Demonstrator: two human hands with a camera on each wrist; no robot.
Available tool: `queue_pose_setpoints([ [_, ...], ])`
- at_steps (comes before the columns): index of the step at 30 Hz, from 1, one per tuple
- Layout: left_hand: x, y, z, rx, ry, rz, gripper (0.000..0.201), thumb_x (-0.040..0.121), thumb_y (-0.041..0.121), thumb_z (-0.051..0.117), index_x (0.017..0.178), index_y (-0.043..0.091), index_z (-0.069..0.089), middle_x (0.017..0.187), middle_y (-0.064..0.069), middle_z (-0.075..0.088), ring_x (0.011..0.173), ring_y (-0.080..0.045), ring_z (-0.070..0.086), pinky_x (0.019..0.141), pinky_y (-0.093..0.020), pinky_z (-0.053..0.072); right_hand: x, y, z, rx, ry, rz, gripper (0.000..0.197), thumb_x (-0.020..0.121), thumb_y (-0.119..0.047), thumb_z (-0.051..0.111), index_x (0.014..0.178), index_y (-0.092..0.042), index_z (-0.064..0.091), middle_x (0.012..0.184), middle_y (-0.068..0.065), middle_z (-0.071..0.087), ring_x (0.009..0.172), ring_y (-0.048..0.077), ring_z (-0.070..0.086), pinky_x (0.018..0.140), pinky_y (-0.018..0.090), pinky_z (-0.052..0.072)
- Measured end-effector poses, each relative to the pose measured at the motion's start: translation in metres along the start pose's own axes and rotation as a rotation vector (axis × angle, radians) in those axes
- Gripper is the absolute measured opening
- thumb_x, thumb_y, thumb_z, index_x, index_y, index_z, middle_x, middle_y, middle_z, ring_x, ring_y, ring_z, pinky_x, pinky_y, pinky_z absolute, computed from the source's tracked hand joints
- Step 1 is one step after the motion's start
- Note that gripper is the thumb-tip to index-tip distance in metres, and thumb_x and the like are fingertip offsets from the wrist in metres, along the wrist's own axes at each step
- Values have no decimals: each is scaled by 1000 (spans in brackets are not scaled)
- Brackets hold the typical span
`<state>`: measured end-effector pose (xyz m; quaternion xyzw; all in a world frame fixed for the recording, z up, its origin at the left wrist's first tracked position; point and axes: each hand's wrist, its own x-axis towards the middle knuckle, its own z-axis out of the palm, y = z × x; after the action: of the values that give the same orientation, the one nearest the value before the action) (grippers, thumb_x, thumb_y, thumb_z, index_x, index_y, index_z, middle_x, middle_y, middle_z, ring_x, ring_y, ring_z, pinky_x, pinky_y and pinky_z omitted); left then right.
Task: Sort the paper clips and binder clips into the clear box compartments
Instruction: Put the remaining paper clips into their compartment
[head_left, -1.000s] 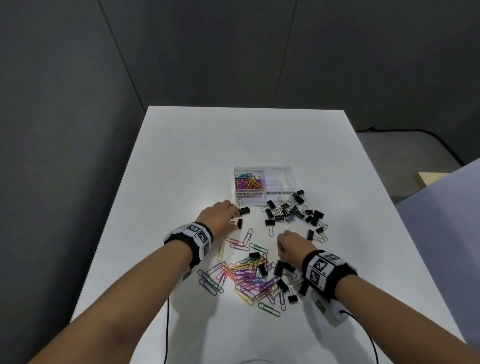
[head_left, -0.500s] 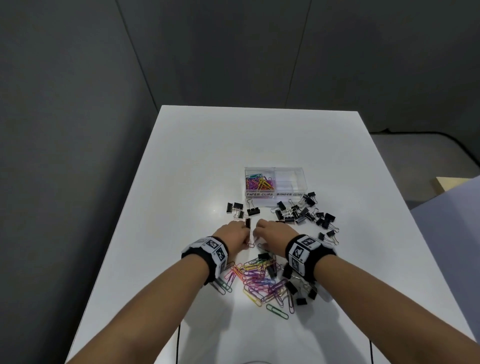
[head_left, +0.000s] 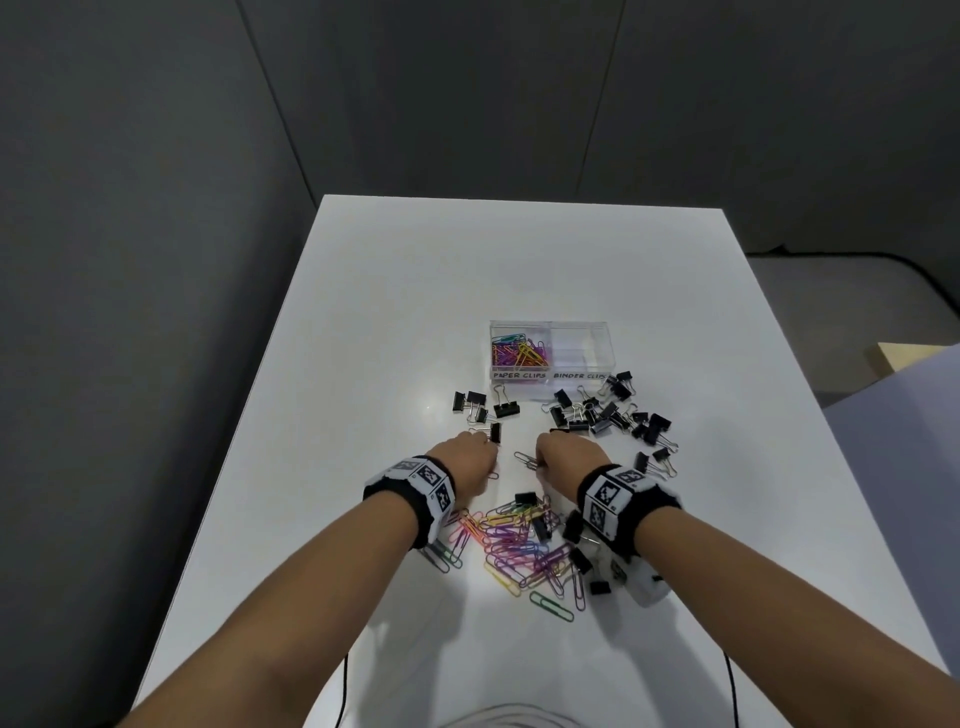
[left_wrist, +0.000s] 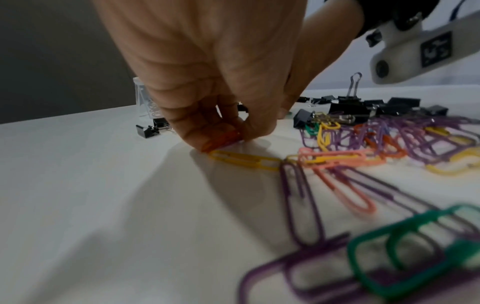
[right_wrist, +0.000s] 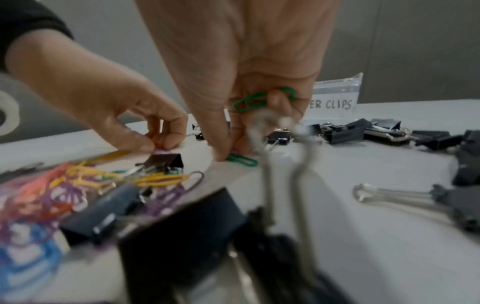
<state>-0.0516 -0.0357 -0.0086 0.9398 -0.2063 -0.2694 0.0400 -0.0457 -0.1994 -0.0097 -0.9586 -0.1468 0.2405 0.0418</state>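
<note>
Left hand: lower centre of the head view, fingers curled down to the surface.
Left grip: thumb and fingertips pressed together on an orange-red paper clip at the surface; the clip sits directly under the fingertips, partly hidden by them.
Yellow paper clip: flat on the surface, its end just beside the left grip, toward the lower right of the left wrist view.
Right hand: just right of the left hand in the head view, close to it but apart from it.
Right grip: thumb and forefinger tips meet on a green paper clip lying on the surface at frame centre of the right wrist view; the curled remaining fingers hold a second green paper clip against the palm, above the first.
Loose paper clips: mixed-colour heap below both hands in the head view, with a few black binder clips among it.
Binder clips, main group: black, scattered right of centre, between the right hand and the clear box.
Binder clips, small group: above the left hand, left of the box front.
Clear box: above both hands, well apart from either grip.
Left compartment, labelled PAPER CLIPS: holds coloured paper clips.
Right compartment, labelled BINDER CLIPS: contents cannot be made out.
</note>
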Motion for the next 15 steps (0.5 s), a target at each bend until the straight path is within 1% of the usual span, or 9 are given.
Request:
queue_pose_setpoints([
  [3,2,-1,-2,-42,-13,-21,26,91,8,47,116,4,55,126,-16,52,117,-32,50,95,-38,43,1,-3,-1,3,-38,46,23,91,-12,49,111,-2,54,118,16,57,108,32,57,86,37,47],
  [7,3,-3,-8,-133,-32,-66,26,92,7,47,115,7,58,125,-12,58,116,-27,54,97,-34,43,1,-9,-3,-53,-33,33,26,90,-14,50,114,-2,51,118,16,58,108,32,58,84,36,47],
  [10,4,-6,-8,-171,-47,-48,25,93,10,49,115,6,59,125,-11,59,116,-26,54,96,-32,42,2,-7,-5,-55,-47,24,25,91,-15,50,113,-3,51,115,15,59,105,31,59,82,36,47],
  [13,1,-12,-9,-197,-45,-27,22,92,14,53,110,5,62,122,-12,58,113,-26,54,94,-31,42,3,-3,-10,-29,-72,27,24,93,-16,48,113,-5,54,116,13,60,105,30,59,84,36,48],
  [15,-4,-18,-11,-210,-19,-21,17,92,16,53,104,8,62,115,-10,60,106,-25,55,90,-31,42,2,0,-13,11,-61,20,24,95,-20,46,111,-5,56,114,13,61,103,29,60,83,35,49],
])
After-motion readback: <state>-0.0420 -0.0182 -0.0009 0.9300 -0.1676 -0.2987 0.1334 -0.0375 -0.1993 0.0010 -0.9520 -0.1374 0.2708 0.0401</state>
